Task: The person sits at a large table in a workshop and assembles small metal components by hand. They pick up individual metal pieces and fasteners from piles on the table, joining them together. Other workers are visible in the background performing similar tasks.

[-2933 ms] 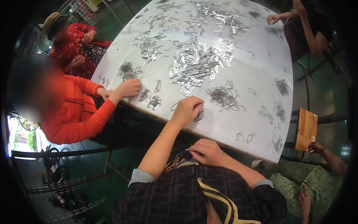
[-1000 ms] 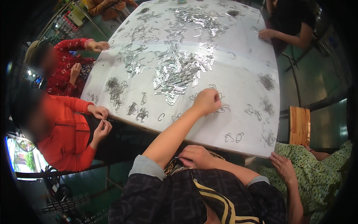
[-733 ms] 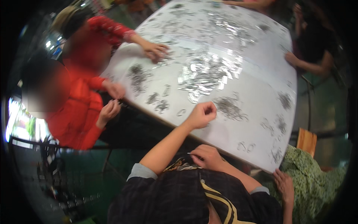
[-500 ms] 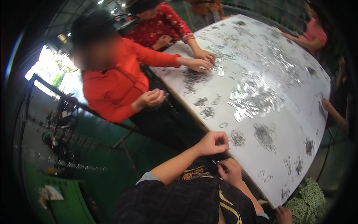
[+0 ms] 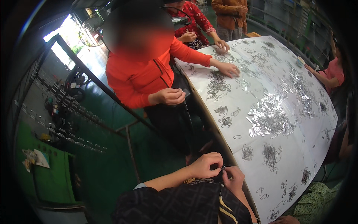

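My left hand (image 5: 206, 165) and my right hand (image 5: 234, 178) meet in front of my body, just off the near-left edge of the white-topped table (image 5: 238, 179). Both are closed, thumbs and fingertips pinching a small dark metal piece (image 5: 223, 168) between them. Its exact kind is too small to make out. Closest to them on the tabletop lies a small pile of dark curved wire pieces (image 5: 247, 152), with a larger pile of dark wire pieces (image 5: 271, 155) beside it. Beyond these is a heap of shiny metal strips (image 5: 270, 117).
A person in a red jacket (image 5: 141, 82) stands at the table's left edge, one hand reaching over a pile of dark wire pieces (image 5: 218, 85). Other people stand around the table. A cup (image 5: 300, 62) sits at the far right edge. A green cabinet (image 5: 52, 175) stands at lower left.
My left hand has come down to my right, and their fingertips now meet at the small dark piece. The view has shifted. The red-jacketed person's reaching hand has opened its fingers.
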Action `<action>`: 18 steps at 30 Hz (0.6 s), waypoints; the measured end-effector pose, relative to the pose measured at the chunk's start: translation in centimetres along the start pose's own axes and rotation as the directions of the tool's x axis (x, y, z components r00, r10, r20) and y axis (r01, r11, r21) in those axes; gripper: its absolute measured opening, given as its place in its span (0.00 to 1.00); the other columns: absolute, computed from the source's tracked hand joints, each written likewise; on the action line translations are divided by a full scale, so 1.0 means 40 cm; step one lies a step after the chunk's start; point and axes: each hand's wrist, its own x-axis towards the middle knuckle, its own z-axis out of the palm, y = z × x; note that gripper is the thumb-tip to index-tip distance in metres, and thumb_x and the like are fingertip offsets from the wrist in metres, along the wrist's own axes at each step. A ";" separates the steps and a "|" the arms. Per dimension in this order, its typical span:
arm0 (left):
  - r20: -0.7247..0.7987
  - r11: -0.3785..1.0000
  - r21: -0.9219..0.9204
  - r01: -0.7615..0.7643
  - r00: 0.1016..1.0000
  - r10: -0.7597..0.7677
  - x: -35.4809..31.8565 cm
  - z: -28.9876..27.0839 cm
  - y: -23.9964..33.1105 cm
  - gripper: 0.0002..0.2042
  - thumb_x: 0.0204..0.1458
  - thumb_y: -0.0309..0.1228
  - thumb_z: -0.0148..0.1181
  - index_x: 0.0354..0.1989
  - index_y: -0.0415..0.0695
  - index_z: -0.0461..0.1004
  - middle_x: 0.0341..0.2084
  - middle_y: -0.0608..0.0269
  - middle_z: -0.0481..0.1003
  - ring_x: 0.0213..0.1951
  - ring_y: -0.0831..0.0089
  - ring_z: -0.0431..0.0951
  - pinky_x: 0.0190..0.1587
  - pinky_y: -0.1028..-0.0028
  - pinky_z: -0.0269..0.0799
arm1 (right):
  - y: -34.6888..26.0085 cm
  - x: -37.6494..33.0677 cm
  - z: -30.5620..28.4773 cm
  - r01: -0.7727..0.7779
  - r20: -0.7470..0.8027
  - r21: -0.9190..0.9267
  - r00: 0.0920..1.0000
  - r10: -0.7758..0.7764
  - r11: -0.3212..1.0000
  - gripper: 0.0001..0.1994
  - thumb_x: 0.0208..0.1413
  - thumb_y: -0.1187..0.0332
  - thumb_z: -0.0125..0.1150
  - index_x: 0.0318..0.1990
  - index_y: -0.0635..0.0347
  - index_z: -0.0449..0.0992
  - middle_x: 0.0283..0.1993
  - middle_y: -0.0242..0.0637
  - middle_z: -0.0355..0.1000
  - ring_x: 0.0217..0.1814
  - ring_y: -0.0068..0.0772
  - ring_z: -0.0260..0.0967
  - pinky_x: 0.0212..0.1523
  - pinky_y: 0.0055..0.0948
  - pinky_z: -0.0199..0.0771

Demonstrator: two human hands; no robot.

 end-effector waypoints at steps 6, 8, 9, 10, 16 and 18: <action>-0.006 0.996 0.066 -0.052 0.999 0.052 0.003 -0.002 -0.008 0.06 0.42 0.22 0.61 0.25 0.39 0.69 0.26 0.59 0.70 0.33 0.60 0.72 0.37 0.66 0.68 | -0.007 -0.003 0.004 -0.032 0.017 -0.016 0.999 0.032 0.999 0.06 0.43 0.79 0.65 0.30 0.62 0.77 0.28 0.42 0.73 0.29 0.44 0.73 0.30 0.34 0.71; -0.004 0.997 0.063 -0.035 0.999 0.035 0.005 -0.002 -0.015 0.05 0.41 0.21 0.62 0.26 0.39 0.71 0.28 0.59 0.72 0.35 0.62 0.74 0.39 0.68 0.70 | -0.012 0.004 0.000 -0.028 0.017 -0.037 0.999 0.029 0.999 0.06 0.43 0.79 0.65 0.31 0.62 0.77 0.28 0.42 0.73 0.30 0.44 0.73 0.31 0.35 0.71; -0.022 0.996 0.072 -0.046 0.999 0.047 0.004 0.003 -0.016 0.05 0.40 0.20 0.62 0.25 0.40 0.71 0.28 0.59 0.72 0.34 0.62 0.74 0.39 0.68 0.70 | -0.005 -0.005 0.001 -0.041 0.019 -0.027 0.999 0.041 0.999 0.06 0.44 0.79 0.65 0.31 0.63 0.77 0.28 0.42 0.73 0.30 0.45 0.73 0.31 0.35 0.71; -0.041 0.994 0.090 -0.059 0.997 0.063 0.009 -0.003 -0.018 0.05 0.40 0.20 0.62 0.25 0.40 0.71 0.28 0.59 0.72 0.34 0.62 0.74 0.38 0.68 0.70 | -0.006 0.006 0.004 -0.037 0.027 -0.011 0.999 0.037 0.999 0.06 0.44 0.79 0.65 0.31 0.63 0.77 0.28 0.42 0.73 0.30 0.45 0.73 0.31 0.35 0.71; -0.115 0.997 0.077 0.007 0.993 0.002 0.016 0.005 -0.006 0.05 0.41 0.18 0.62 0.26 0.38 0.72 0.28 0.59 0.72 0.31 0.69 0.75 0.34 0.74 0.70 | -0.014 0.031 -0.004 -0.029 0.014 0.022 0.999 0.029 0.999 0.06 0.45 0.79 0.65 0.32 0.64 0.77 0.28 0.41 0.73 0.28 0.39 0.73 0.29 0.31 0.71; -0.112 0.998 0.065 0.022 0.994 -0.014 0.021 0.004 -0.003 0.05 0.41 0.18 0.62 0.27 0.38 0.72 0.28 0.59 0.72 0.31 0.70 0.75 0.34 0.74 0.70 | -0.015 0.036 -0.002 -0.026 0.008 0.035 1.000 0.026 0.999 0.06 0.45 0.80 0.65 0.32 0.64 0.78 0.28 0.40 0.74 0.28 0.34 0.73 0.29 0.27 0.71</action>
